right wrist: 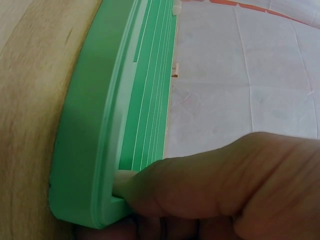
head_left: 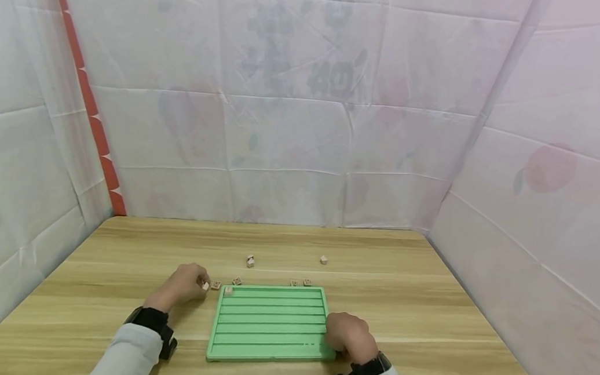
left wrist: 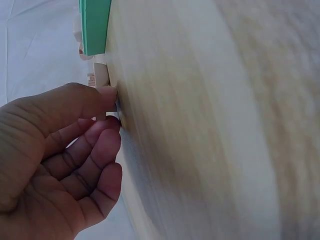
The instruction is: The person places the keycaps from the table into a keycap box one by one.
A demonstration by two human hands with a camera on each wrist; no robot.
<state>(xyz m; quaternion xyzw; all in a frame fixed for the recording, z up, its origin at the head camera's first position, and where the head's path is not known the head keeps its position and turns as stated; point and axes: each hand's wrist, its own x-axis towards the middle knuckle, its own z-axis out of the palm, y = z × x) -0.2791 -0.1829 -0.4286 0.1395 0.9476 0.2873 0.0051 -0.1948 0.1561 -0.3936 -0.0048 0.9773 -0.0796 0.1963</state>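
Observation:
A green ridged tray (head_left: 262,358) lies on the wooden table. My right hand (head_left: 349,334) grips its near right corner; in the right wrist view the thumb (right wrist: 175,185) rests over the rim, with the other fingers mostly hidden below. Left of the tray's far left corner, my left hand (head_left: 183,284) pinches a small wooden cube (head_left: 205,286) between thumb and fingertips, low over the table. Another cube (head_left: 215,285) sits just right of those fingertips. One more cube (head_left: 228,291) stands in the tray's far left corner.
Beyond the tray's far edge lie a marked cube (head_left: 237,281) and two more, a middle cube (head_left: 294,283) and a right cube (head_left: 307,282). Farther back are a close pair of cubes (head_left: 250,261) and a lone cube (head_left: 323,260). White sheeting (head_left: 278,197) encloses the table's back and sides.

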